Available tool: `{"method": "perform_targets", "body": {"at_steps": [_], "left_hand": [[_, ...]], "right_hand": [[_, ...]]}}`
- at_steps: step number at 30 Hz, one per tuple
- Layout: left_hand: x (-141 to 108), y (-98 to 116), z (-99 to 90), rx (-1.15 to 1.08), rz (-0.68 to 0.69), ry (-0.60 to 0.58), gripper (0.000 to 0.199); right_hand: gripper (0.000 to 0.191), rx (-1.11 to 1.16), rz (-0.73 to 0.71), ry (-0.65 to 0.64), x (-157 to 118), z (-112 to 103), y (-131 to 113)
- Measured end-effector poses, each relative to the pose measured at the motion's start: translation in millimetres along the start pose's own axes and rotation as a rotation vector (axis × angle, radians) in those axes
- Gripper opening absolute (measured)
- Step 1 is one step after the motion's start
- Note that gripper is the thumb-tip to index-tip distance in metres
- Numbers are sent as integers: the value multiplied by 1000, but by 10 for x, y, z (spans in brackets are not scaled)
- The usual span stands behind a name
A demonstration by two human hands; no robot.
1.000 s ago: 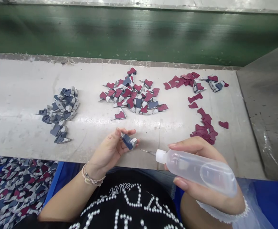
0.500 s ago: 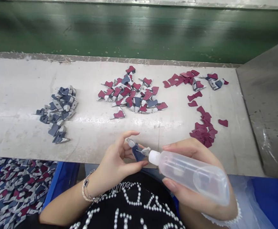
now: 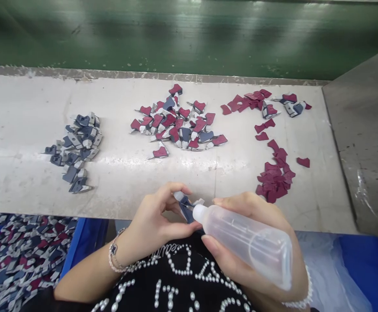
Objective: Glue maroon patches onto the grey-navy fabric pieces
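Head view: only angle, looking down over bench [image 3: 16, 125], both grips at near edge.

L grip [image 3: 153, 212]: clenched, thumb + fingers pinching navy-and-white cut pc [image 3: 185, 207] by its edges, just above bench edge. Dark face left open toward R side, likely for access.

R grip [image 3: 256, 208]: clenched round clear plastic squeeze bottle [image 3: 243, 245], fingers over top, thumb below. Hold around body, probably to allow squeezing.

Bottle tip: white nozzle [image 3: 199, 212] + thin metal needle [image 3: 189, 207] angled down at pc, likely for precise aim. Contact too small to tell.

Bench piles: navy pcs [image 3: 75, 151] left, mixed maroon/navy pcs [image 3: 176, 121] middle, maroon scraps [image 3: 275, 177] right. Well apart, apparently sorted by colour.

Near body: beaded bracelet [image 3: 113, 253] on L wrist, black top w/ pearl studs [image 3: 172, 277].

Lower L: blue bin [image 3: 85, 238] heaped w/ mixed pcs [image 3: 23, 264], within arm's reach.

Backdrop: green panel [image 3: 189, 39] behind bench, grey metal panel [image 3: 364, 130] at R.
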State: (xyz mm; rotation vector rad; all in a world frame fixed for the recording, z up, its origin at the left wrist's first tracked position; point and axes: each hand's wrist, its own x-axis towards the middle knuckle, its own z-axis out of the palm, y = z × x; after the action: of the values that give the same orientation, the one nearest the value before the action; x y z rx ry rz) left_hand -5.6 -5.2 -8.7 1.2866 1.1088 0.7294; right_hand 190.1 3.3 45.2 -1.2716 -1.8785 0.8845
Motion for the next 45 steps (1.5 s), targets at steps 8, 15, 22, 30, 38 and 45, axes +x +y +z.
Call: {"method": "perform_targets", "body": {"at_steps": [8, 15, 22, 30, 38, 45], "left_hand": [[-1, 28, -7, 61, 33, 5, 46], [1, 37, -9, 46, 27, 9, 46], [6, 55, -8, 73, 28, 33, 47], [10, 21, -12, 61, 8, 30, 52], [34, 31, -8, 83, 5, 17, 55], [36, 27, -21, 117, -3, 10, 59]], "right_hand": [[22, -13, 0, -39, 26, 14, -25], [21, -15, -15, -32, 12, -18, -9], [21, -26, -19, -43, -4, -10, -2], [24, -47, 14, -93, -32, -37, 2], [29, 41, 20, -69, 43, -61, -21], [29, -10, 24, -129, 6, -80, 0]]}}
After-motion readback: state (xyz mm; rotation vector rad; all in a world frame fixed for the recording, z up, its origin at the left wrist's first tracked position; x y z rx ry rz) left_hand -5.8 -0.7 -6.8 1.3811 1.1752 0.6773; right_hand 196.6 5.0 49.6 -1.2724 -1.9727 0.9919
